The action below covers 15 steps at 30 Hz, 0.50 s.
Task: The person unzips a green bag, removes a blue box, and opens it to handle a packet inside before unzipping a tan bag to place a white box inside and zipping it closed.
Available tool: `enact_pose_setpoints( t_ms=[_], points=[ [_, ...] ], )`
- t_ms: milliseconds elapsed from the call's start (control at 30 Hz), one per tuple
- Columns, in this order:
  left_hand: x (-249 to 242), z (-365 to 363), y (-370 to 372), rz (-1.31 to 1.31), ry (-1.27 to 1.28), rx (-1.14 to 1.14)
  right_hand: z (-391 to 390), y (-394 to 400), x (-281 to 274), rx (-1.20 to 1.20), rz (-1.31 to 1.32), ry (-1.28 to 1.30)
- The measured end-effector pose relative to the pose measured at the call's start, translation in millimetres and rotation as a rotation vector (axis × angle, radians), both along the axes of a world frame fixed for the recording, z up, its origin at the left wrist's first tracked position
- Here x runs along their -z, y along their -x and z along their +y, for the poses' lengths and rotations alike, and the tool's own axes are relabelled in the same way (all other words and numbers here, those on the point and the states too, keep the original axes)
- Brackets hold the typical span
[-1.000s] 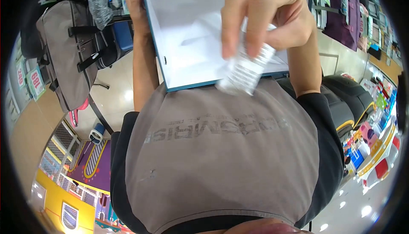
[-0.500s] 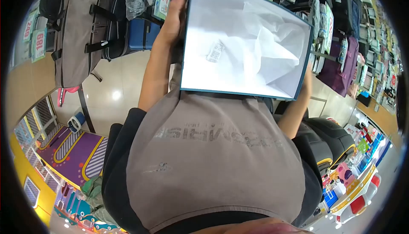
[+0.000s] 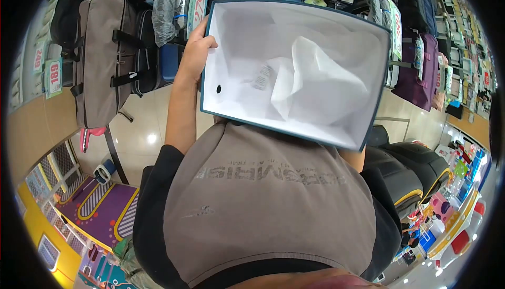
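Note:
An open shoe box [image 3: 236,97] with a white inside and dark teal rim is held tilted in front of my chest. Crumpled white tissue paper [image 3: 326,73] lies in it, beside a small printed packet [image 3: 263,77]. A round dark hole shows in the box near its left side. My left hand [image 3: 199,49] grips the box's left edge, its thumb over the rim and its other fingers behind the wall. The box hides my right hand; only a bit of that forearm [image 3: 353,158] shows below its lower right corner.
A grey-brown travel bag [image 3: 102,62] stands at the left, with price cards [image 3: 197,6] around the luggage. Purple luggage [image 3: 421,78] is at the right, near black seats with yellow trim [image 3: 407,176]. A purple play mat [image 3: 92,205] lies lower left.
The box has shifted left and downward and turned so its right side sits lower. My left thumb now shows over the rim. My right forearm has mostly gone behind the box.

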<state>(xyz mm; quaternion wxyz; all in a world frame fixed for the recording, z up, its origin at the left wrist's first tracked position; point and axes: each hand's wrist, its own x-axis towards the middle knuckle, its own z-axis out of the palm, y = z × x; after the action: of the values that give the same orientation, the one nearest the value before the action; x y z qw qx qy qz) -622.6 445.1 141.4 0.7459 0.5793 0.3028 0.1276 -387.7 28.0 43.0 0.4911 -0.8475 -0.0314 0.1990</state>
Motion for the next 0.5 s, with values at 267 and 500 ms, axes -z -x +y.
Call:
enact_pose_setpoints(
  t_ms=[267,500],
  points=[
    [-14.8,-0.7,21.0,-0.092,0.124,-0.057,63.0,-86.0,-73.4,0.231,-0.66,-0.258],
    [14.5,12.2,9.1,0.071,-0.043,-0.017,147.2,-24.0,-192.4,-0.131,-1.196,-0.518]
  ],
)
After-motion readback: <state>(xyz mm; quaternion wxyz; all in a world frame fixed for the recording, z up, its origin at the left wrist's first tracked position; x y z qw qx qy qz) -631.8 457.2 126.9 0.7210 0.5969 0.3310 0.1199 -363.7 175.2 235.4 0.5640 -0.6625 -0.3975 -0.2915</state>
